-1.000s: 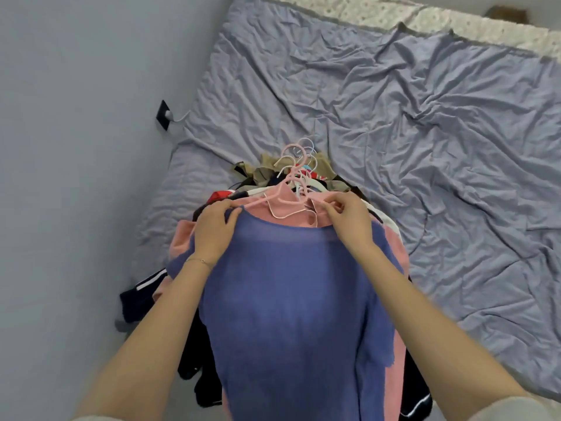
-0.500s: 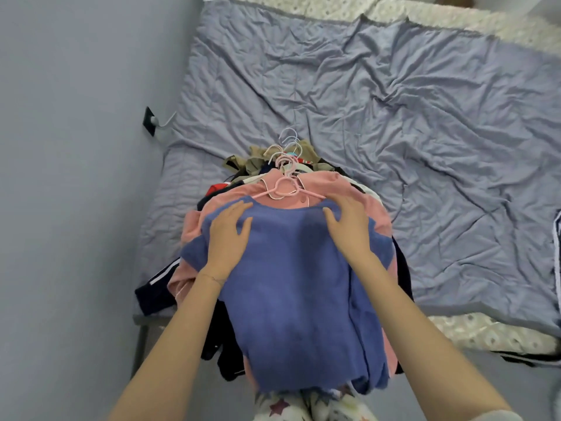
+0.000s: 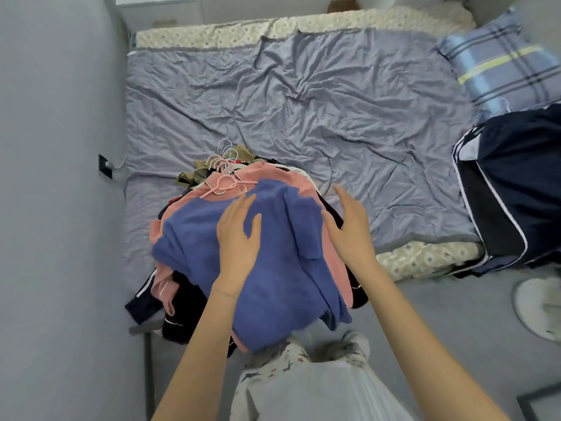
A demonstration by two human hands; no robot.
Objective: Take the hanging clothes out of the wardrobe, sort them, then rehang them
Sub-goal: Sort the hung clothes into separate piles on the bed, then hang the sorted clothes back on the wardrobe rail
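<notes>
A heap of clothes on hangers lies at the near edge of the bed (image 3: 303,101). On top is a blue top (image 3: 279,268), over a pink garment (image 3: 273,177) with a pink hanger (image 3: 226,185). More hanger hooks (image 3: 224,156) stick out at the far end of the heap. My left hand (image 3: 238,235) rests flat on the blue top with straight fingers. My right hand (image 3: 349,226) is held with straight fingers at the heap's right side, just beside the blue top; contact is unclear.
A dark navy garment with white stripes (image 3: 510,192) lies on the bed's right edge, next to a plaid pillow (image 3: 501,59). A wall (image 3: 54,177) with a socket (image 3: 104,166) stands left. A white fan base (image 3: 540,308) sits on the floor at right.
Both hands let go of the blue top's shoulders and flattened out. The left hand slid onto the top's middle; the right moved off to the heap's right side. The view pulled back.
</notes>
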